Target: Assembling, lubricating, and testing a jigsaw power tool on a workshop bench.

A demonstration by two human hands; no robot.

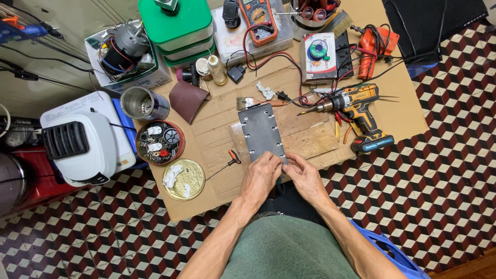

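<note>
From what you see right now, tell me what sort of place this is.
Likely a home repair corner set up on the floor: a cordless drill, a multimeter and a round tin of small parts lie on flattened cardboard over patterned floor tiles.

Left hand: palm down, fingers curled at near edge of grey metal plate | Right hand: just beside left, fingertips pinched at plate's near corner | Forearms: bare, converging toward plate
</note>
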